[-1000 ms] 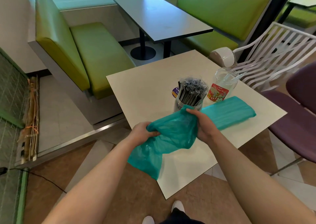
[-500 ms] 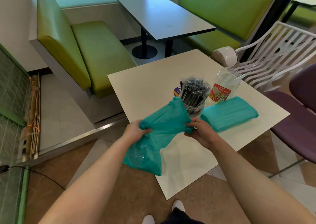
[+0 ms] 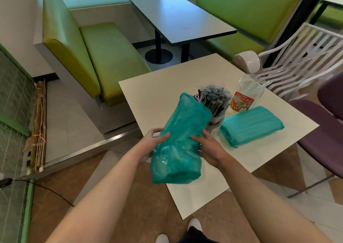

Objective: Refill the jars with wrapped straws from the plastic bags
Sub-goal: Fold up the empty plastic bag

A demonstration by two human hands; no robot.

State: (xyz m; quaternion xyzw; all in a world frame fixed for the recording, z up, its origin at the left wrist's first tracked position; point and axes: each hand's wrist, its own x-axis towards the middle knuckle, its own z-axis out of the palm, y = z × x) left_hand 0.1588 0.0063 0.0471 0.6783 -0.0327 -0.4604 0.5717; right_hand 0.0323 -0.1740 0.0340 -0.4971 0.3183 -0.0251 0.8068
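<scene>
I hold a limp teal plastic bag (image 3: pixel 181 139) upright above the near corner of the white table (image 3: pixel 157 87). My left hand (image 3: pixel 151 143) grips its left side and my right hand (image 3: pixel 207 148) grips its right side. Behind the bag stands a clear jar (image 3: pixel 216 105) packed with dark wrapped straws. To the right is a second clear jar (image 3: pixel 248 92) with a red label and only a few clear straws inside. A full, flat teal bag (image 3: pixel 252 125) lies on the table in front of that jar.
A purple chair (image 3: pixel 326 127) and a white slatted chair (image 3: pixel 297 57) stand to the right. A white rounded object (image 3: pixel 247 62) sits beyond the table's far corner. Green booth benches (image 3: pixel 104 57) and a dark table (image 3: pixel 178 18) lie further back.
The teal bag has been raised from a crumpled, drooping bundle to stand upright between my hands. Both hands have shifted onto its sides.
</scene>
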